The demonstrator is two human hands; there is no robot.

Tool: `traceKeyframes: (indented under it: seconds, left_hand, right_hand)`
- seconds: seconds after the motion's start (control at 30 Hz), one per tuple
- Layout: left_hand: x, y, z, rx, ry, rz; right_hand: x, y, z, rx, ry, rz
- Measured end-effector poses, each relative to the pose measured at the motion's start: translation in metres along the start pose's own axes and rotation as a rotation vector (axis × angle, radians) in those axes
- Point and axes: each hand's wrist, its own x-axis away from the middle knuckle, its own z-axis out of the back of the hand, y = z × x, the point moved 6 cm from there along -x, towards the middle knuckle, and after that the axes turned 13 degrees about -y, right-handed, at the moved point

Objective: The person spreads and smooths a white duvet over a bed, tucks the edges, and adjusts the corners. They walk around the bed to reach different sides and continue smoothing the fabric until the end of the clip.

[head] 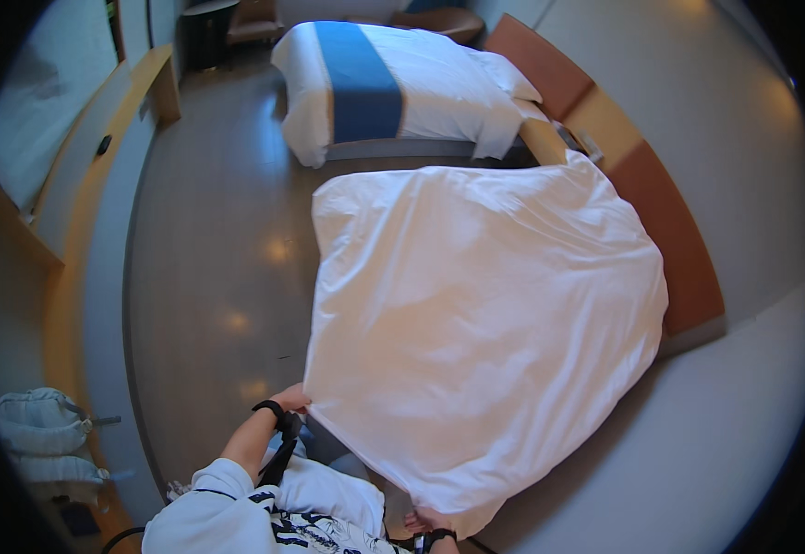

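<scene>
A large white duvet or sheet (478,311) spreads out in front of me, billowed and wrinkled, hiding whatever lies beneath it. My left hand (293,399) grips its near left corner. Lower down, my right hand (430,519) holds the near edge at the bottom of the view, its fingers partly hidden by the fabric. Between my hands the edge runs taut on a slant. The far right corner of the cloth reaches up beside the wooden nightstand (544,142).
Beyond stands a made bed with a blue bed runner (361,83) and white pillows (509,75). A padded brown headboard (672,242) lines the right wall. Along the left runs a wooden ledge (73,277) with a pale backpack (45,422) near it. Chairs (253,21) stand at the back.
</scene>
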Motion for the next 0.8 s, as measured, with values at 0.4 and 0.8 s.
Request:
traceKeyframes:
  seconds: [0.4,0.8]
  left_hand:
    - [-0.002,0.155,0.019,-0.167,-0.489,-0.521]
    - [-0.092,0.257,0.226,-0.744,0.036,-0.169]
  right_hand:
    - [0.085,-0.488,-0.291,1.093,0.113,0.766]
    - [0.226,-0.583,-0.249,1.027,0.510,0.832]
